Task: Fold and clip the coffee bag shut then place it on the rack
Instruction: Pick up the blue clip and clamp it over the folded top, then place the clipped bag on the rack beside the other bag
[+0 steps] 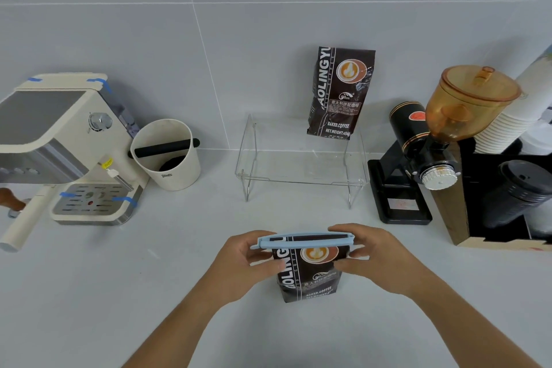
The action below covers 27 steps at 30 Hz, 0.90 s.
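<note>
A dark brown coffee bag (310,278) stands upright on the white counter in front of me. Across its folded top lies a long light-blue clip (304,240). My left hand (248,257) pinches the clip's left end and the bag's upper left edge. My right hand (367,251) holds the clip's right end and the bag's upper right corner. Behind them stands a clear acrylic rack (301,170). A second, unclipped coffee bag (340,92) rests on the rack's back right part, leaning on the wall.
An espresso machine (59,140) and a white knock box (167,155) are at the left. A black coffee grinder (418,164) with an amber hopper, stacked paper cups (513,116) and black lids (519,188) in a box are at the right.
</note>
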Each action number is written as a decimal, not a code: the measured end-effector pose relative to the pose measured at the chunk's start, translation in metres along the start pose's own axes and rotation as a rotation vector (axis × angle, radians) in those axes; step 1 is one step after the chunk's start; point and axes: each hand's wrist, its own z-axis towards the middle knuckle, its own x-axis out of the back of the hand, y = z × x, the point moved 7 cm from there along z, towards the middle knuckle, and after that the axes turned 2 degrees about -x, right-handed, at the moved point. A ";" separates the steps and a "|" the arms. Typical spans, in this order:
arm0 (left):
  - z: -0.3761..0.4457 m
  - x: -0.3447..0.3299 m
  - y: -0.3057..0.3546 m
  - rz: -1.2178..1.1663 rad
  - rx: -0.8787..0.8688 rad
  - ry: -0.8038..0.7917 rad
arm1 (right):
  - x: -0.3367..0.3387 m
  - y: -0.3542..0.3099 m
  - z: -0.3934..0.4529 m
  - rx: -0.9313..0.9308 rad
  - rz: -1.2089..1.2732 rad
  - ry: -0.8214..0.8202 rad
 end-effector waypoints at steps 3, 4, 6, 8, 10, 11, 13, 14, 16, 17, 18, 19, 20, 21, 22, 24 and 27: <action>0.000 -0.011 -0.013 -0.008 0.008 -0.043 | -0.010 0.015 0.001 -0.049 0.066 -0.054; 0.000 -0.014 -0.018 -0.004 0.016 -0.046 | -0.014 0.019 0.002 -0.058 0.093 -0.068; 0.001 -0.018 -0.030 0.022 0.042 -0.047 | -0.021 0.028 0.003 -0.078 0.147 -0.088; 0.001 -0.021 -0.044 0.051 0.067 -0.052 | -0.028 0.037 0.003 -0.101 0.163 -0.101; 0.001 -0.023 -0.054 0.054 0.100 -0.039 | -0.034 0.046 0.004 -0.131 0.166 -0.114; 0.001 -0.024 -0.057 0.052 0.112 -0.029 | -0.037 0.050 0.004 -0.141 0.174 -0.118; 0.001 -0.026 -0.060 0.031 0.120 -0.021 | -0.040 0.057 0.004 -0.151 0.195 -0.101; 0.002 -0.026 -0.061 0.013 0.120 -0.014 | -0.041 0.059 0.004 -0.154 0.207 -0.083; 0.004 -0.024 -0.063 -0.021 0.122 0.005 | -0.042 0.062 0.004 -0.161 0.220 -0.049; 0.005 -0.024 -0.064 -0.036 0.122 0.009 | -0.043 0.062 0.004 -0.162 0.218 -0.039; 0.006 -0.024 -0.064 -0.046 0.123 0.006 | -0.043 0.062 0.004 -0.163 0.215 -0.029; 0.006 -0.024 -0.064 -0.053 0.126 0.001 | -0.043 0.063 0.004 -0.162 0.220 -0.020; 0.006 -0.024 -0.064 -0.057 0.130 -0.002 | -0.043 0.064 0.005 -0.160 0.228 -0.008; 0.006 -0.024 -0.065 -0.062 0.135 -0.002 | -0.044 0.064 0.004 -0.159 0.236 0.002; 0.006 -0.023 -0.064 -0.065 0.136 0.000 | -0.045 0.064 0.004 -0.156 0.245 0.008; 0.005 -0.021 -0.061 -0.072 0.132 0.010 | -0.045 0.060 0.003 -0.140 0.262 0.011; 0.008 -0.015 -0.049 -0.094 0.115 0.036 | -0.040 0.048 0.005 -0.114 0.263 0.030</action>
